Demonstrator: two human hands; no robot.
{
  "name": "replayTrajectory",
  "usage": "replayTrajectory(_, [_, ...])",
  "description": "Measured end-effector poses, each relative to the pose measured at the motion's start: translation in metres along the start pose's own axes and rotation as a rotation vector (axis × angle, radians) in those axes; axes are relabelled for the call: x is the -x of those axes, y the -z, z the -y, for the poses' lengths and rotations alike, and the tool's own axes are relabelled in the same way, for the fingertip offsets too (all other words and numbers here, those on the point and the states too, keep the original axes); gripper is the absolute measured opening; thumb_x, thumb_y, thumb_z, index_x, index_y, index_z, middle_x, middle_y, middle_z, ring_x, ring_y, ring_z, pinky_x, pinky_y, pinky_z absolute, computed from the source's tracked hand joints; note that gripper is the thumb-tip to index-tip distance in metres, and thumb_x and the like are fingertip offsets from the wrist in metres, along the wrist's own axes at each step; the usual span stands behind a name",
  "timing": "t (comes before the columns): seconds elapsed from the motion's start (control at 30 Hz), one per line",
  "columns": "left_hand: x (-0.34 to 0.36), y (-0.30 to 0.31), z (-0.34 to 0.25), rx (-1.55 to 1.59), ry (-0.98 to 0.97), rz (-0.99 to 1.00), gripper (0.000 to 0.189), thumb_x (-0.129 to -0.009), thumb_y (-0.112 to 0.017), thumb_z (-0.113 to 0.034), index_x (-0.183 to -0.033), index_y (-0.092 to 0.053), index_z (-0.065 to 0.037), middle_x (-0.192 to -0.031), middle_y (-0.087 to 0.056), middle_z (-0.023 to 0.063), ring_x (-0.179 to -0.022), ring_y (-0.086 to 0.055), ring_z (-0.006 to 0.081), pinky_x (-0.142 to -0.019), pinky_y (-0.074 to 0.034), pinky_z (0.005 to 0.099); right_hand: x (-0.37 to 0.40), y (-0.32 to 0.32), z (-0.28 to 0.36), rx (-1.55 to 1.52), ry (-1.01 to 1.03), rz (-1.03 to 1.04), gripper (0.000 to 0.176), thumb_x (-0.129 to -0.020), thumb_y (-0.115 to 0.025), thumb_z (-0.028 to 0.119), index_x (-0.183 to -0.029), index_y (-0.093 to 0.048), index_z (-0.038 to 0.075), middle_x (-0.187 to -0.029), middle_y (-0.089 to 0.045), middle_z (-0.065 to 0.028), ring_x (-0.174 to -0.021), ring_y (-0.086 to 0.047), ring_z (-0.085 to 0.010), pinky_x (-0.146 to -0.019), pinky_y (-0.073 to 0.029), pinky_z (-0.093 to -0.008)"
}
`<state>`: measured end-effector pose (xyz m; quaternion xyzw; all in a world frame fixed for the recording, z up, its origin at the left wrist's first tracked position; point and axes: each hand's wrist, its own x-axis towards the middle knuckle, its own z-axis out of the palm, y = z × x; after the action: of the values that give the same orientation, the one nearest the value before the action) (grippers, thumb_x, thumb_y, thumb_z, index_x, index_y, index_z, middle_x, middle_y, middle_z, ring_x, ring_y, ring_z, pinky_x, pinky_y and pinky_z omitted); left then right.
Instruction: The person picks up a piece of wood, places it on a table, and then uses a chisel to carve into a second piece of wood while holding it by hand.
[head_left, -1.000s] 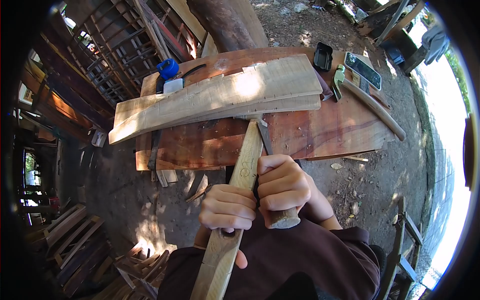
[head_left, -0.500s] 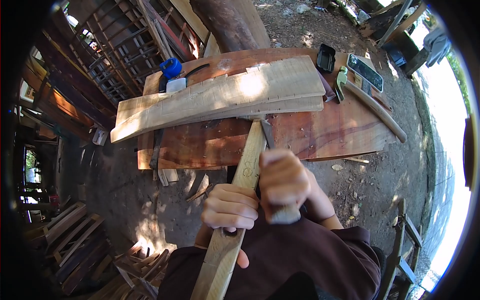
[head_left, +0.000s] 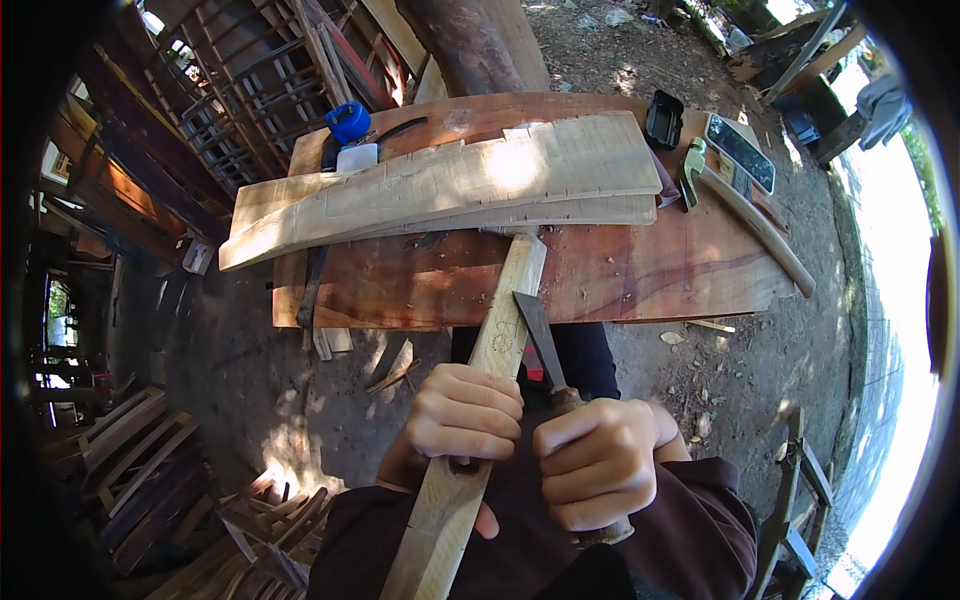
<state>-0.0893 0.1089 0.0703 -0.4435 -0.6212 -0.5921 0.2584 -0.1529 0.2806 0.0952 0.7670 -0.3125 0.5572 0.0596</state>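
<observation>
Closest to the camera, against the dark sleeves (head_left: 650, 540), a long pale wooden piece (head_left: 497, 340) is gripped by the left hand (head_left: 465, 415), with the fingers curled over its top face and the thumb tucked beneath. Just beside it, the right hand (head_left: 600, 465) is clenched around the handle of a chisel (head_left: 540, 345), with the knuckles turned toward the wood and the wrist bent inward. The chisel's blade is angled up and to the left, and its tip is laid at the right edge of the wooden piece; whether it bites into the wood cannot quite be made out. Farther out, the far end of the piece is butted under pale planks (head_left: 450, 185) stacked on a reddish board (head_left: 640, 270). Beyond these, a curved-handled hammer (head_left: 745, 210), a phone (head_left: 740, 152), a black box (head_left: 665, 118) and a blue-capped bottle (head_left: 348, 122) are laid along the board's far side.
</observation>
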Motion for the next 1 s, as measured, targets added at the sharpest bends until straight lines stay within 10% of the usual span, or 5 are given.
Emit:
replayTrajectory(0.47, [-0.002, 0.001, -0.009, 0.073, 0.16, 0.048, 0.057, -0.068, -0.081, -0.053, -0.07, -0.057, -0.001, -0.067, -0.057, 0.0095, -0.061, -0.062, 0.0289, -0.061, -0.053, 0.0378, 0.007, 0.004, -0.006, 0.038, -0.082, -0.057, 0.021, -0.088, -0.059, 0.006, -0.067, -0.057, 0.002, -0.058, -0.047, -0.0032, -0.045, -0.048, -0.0149, -0.05, -0.036, -0.0292])
replayTrajectory(0.57, [-0.004, 0.003, -0.005, 0.073, 0.061, 0.04, 0.062, -0.074, -0.082, -0.056, -0.062, -0.06, 0.001, -0.059, -0.06, 0.0118, -0.05, -0.062, 0.0244, -0.047, -0.051, 0.0327, 0.0, -0.001, 0.0, 0.031, -0.043, -0.013, 0.023, -0.088, -0.063, 0.009, -0.067, -0.057, 0.003, -0.059, -0.047, -0.0026, -0.045, -0.048, -0.0155, -0.051, -0.036, -0.0297])
replayTrajectory(0.7, [0.001, 0.002, -0.013, 0.059, 0.167, 0.057, 0.057, -0.067, -0.082, -0.053, -0.07, -0.057, -0.001, -0.067, -0.057, 0.0087, -0.062, -0.062, 0.0286, -0.062, -0.054, 0.0379, 0.008, -0.008, -0.013, 0.079, -0.157, -0.109, 0.023, -0.068, -0.064, 0.018, -0.062, -0.045, 0.006, -0.059, -0.036, -0.0006, -0.047, -0.042, -0.0158, -0.053, -0.035, -0.0293])
replayTrajectory(0.87, [-0.001, 0.005, -0.008, 0.044, 0.157, 0.06, 0.055, -0.067, -0.081, -0.052, -0.068, -0.057, -0.002, -0.066, -0.058, 0.0078, -0.062, -0.063, 0.027, -0.063, -0.055, 0.0372, 0.009, -0.01, -0.003, 0.071, -0.097, -0.044, 0.025, -0.077, -0.063, 0.019, -0.065, -0.047, 0.006, -0.059, -0.038, -0.0008, -0.047, -0.043, -0.018, -0.052, -0.033, -0.032])
replayTrajectory(1.0, [-0.007, 0.002, -0.002, 0.082, 0.007, 0.055, 0.061, -0.075, -0.081, -0.055, -0.066, -0.059, 0.001, -0.059, -0.058, 0.0104, -0.049, -0.059, 0.0253, -0.047, -0.05, 0.0341, 0.012, 0.001, -0.023, 0.138, -0.236, -0.16, 0.026, -0.073, -0.066, 0.019, -0.062, -0.046, 0.007, -0.058, -0.036, 0.0009, -0.046, -0.042, -0.017, -0.051, -0.035, -0.0308])
